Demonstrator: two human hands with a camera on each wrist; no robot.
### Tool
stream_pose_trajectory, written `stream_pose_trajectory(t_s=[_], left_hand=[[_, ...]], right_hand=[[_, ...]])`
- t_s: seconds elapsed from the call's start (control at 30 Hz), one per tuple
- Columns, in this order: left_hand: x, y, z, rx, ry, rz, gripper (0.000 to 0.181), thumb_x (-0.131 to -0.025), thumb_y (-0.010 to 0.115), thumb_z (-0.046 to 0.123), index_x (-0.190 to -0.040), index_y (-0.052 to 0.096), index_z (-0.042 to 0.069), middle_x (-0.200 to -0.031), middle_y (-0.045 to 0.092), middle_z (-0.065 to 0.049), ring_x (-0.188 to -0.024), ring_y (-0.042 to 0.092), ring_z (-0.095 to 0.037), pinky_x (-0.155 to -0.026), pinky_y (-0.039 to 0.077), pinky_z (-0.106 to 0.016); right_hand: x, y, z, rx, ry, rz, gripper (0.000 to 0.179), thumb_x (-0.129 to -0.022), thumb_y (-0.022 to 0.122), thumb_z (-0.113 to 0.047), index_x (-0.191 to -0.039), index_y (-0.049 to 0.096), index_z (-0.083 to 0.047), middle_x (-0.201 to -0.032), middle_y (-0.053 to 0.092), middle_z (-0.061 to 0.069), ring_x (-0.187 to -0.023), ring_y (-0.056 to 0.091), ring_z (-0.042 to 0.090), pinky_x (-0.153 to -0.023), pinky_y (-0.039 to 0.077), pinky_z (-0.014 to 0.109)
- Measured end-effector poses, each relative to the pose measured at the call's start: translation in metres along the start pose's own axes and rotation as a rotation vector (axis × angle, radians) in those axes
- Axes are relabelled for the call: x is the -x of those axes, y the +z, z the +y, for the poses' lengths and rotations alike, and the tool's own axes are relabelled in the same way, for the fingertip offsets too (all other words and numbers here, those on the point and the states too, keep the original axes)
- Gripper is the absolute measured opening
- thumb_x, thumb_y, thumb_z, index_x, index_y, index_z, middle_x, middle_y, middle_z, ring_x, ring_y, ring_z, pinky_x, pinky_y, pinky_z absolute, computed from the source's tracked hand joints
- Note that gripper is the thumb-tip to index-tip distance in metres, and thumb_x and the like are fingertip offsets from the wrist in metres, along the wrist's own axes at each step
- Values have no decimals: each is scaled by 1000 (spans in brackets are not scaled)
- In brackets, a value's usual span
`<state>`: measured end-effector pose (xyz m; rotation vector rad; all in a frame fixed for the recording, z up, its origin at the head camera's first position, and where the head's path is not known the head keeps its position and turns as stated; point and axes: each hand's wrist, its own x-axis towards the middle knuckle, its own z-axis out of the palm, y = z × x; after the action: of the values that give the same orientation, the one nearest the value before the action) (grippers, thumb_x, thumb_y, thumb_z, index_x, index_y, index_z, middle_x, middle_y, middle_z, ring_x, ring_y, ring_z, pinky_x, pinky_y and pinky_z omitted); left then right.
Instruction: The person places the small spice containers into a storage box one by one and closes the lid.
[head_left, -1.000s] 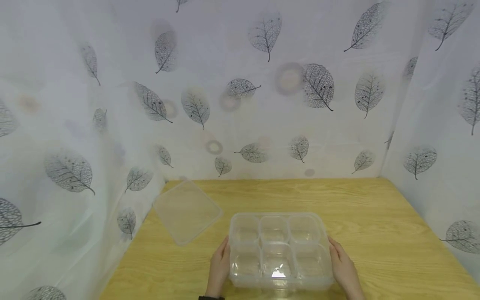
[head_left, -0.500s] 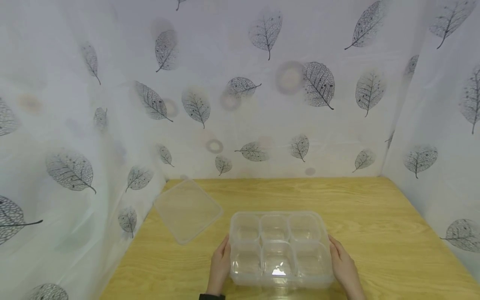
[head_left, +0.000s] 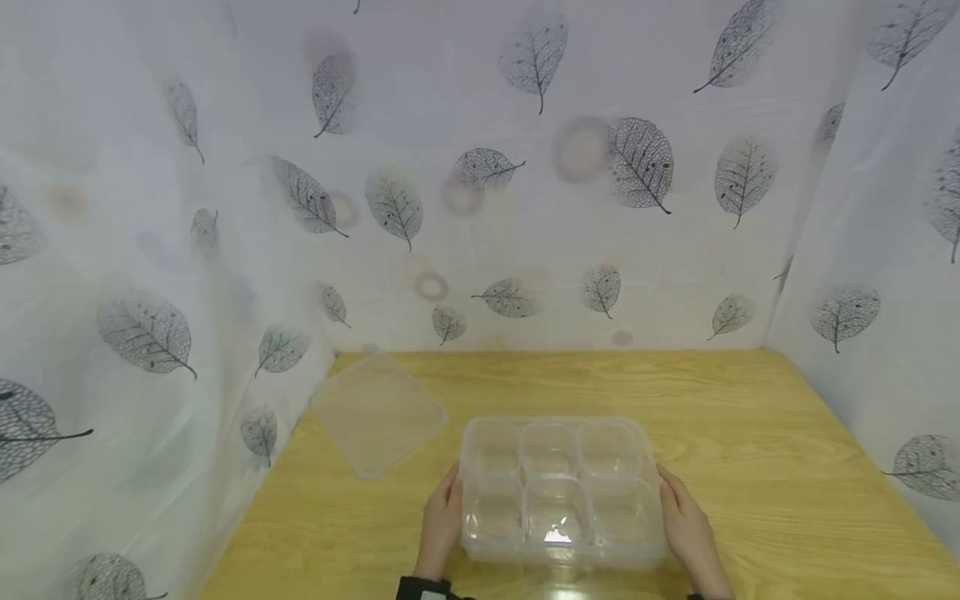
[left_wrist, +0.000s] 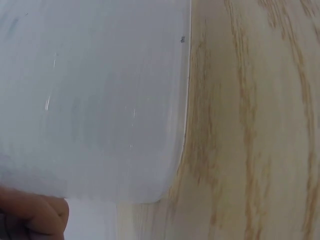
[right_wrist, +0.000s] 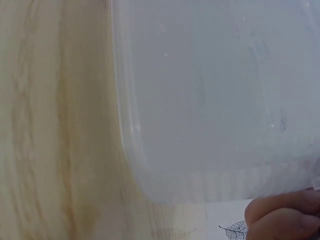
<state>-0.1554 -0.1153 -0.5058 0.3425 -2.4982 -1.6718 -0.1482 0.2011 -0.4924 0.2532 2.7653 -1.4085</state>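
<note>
A clear plastic container (head_left: pixel 517 479) with several square compartments in two rows is near the front of the table. My left hand (head_left: pixel 441 521) holds its left side and my right hand (head_left: pixel 686 525) its right side, thumbs along the upper edge. In the left wrist view the container's cloudy plastic wall (left_wrist: pixel 100 100) fills much of the picture, with bent fingers (left_wrist: pixel 37 212) at its edge. The right wrist view shows the same milky plastic (right_wrist: pixel 210 100) and curled fingers (right_wrist: pixel 285 217) against it. Whether the container touches the table cannot be told.
A clear, flat square lid (head_left: pixel 380 417) lies turned at an angle at the table's back left, by the curtain. Light wood-grain tabletop (head_left: pixel 780 500) extends right of the container. White curtains with leaf prints (head_left: pixel 641 162) enclose the back and both sides.
The head view has tipped down slightly, so everything sits a little higher in the picture, and more of the dark left cuff shows. Both hands keep the same hold on the container.
</note>
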Motion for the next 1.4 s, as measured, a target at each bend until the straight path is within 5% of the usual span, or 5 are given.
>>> stream_pose_trajectory(t_s=[0.37,0.63,0.83,1.1,1.4], left_hand=[[-5,-5,2,-136,130,-51,40,-96,36,21,-127,43,-2,-125,45,-23,-114,41,-39,-92,33,-51],[-11,-14,5,-219,194,-192,37,-96,36,17,-126,38,-3,-104,56,-28,-86,57,-33,-69,46,-47],[-28,-28,1,-248,171,-249,42,-97,30,31,-120,46,-1,-108,56,-23,-97,54,-37,-80,43,-50],[-61,-62,-15,-564,153,-101,31,-90,49,25,-103,57,-2,-83,57,-11,-72,54,-24,-59,45,-37],[-82,-98,-32,-798,74,9,43,-80,64,20,-109,51,-9,-100,47,-28,-89,45,-44,-65,44,-52]], right_hand=[[-3,-2,-4,2,15,-12,53,-97,14,-34,-135,28,0,-134,28,28,-118,27,49,-92,23,62],[-3,-2,-4,0,15,1,53,-97,15,-34,-135,29,-1,-134,30,28,-117,28,48,-92,24,62],[-4,-1,-5,-8,17,9,53,-97,15,-35,-135,30,-1,-134,31,27,-118,28,47,-93,22,61],[-4,1,-4,-18,23,5,53,-97,16,-36,-135,31,-2,-134,31,27,-118,29,47,-93,23,60],[-3,0,-2,-10,35,0,53,-97,16,-36,-135,30,-3,-133,32,27,-118,29,47,-92,24,61]])
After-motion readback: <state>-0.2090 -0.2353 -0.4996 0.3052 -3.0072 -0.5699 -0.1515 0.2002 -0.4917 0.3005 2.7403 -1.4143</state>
